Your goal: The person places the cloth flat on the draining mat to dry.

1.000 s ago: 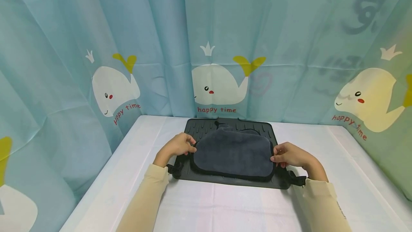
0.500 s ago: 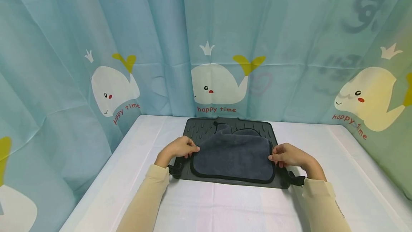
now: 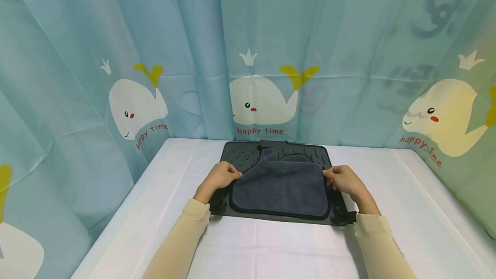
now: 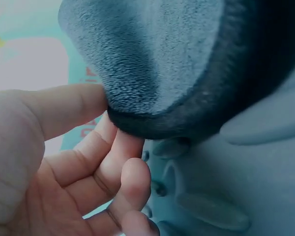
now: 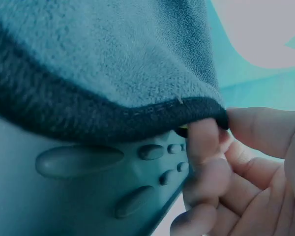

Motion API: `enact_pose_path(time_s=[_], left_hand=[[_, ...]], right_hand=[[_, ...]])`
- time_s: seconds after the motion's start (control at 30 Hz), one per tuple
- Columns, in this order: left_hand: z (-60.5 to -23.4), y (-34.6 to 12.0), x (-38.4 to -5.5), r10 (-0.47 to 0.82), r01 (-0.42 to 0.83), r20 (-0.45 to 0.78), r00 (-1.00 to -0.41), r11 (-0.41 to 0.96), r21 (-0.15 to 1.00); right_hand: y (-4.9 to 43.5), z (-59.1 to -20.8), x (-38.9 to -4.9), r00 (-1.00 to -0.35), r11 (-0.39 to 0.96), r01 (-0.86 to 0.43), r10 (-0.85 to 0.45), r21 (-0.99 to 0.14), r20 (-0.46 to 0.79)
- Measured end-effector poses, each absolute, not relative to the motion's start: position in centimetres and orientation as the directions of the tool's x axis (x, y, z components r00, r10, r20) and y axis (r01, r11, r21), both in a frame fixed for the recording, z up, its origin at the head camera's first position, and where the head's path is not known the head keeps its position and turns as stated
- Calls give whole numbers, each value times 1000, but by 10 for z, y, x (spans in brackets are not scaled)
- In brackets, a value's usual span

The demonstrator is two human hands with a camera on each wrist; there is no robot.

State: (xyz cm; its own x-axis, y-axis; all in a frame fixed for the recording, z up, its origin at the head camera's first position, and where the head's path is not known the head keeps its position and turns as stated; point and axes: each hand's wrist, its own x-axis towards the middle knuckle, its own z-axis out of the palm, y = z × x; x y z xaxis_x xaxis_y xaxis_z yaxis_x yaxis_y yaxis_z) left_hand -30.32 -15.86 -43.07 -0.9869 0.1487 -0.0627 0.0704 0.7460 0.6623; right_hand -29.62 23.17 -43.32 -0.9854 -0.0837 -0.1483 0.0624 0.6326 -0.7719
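A dark grey plush cloth (image 3: 280, 188) with black edging lies over a black rubber mat (image 3: 240, 154), its far side bunched into folds. At the cloth's far left edge, my left hand (image 3: 221, 176) pinches the border between thumb and forefinger. My right hand (image 3: 346, 182) pinches the edging near the far right corner. Close up in the left wrist view, the edging is slightly lifted by the left fingers (image 4: 135, 179). The right wrist view shows the right thumb and fingers (image 5: 204, 140) holding the black trim above the mat's raised ridges.
The mat sits on a white table (image 3: 255, 249) near its back edge. A blue curtain (image 3: 348, 33) with whale prints hangs behind and to the sides. Dark straps (image 3: 346, 216) show at the wrists.
Both hands have slid along the cloth's side edges toward its far corners, the right one farther back. The cloth's near edge now lies flatter on the mat.
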Motion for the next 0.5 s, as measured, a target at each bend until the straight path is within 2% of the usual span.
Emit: enact_pose_path(time_s=[0.23, 0.5], left_hand=[[-427, -168, -306, 149, 62, -75, -986, 744, 665], [-423, -181, -309, 137, 26, -108, -985, 727, 686]], right_hand=[[237, -428, -296, -992, 637, 22, -84, -770, -98], [248, -421, -294, -981, 608, -13, -161, -794, -107]])
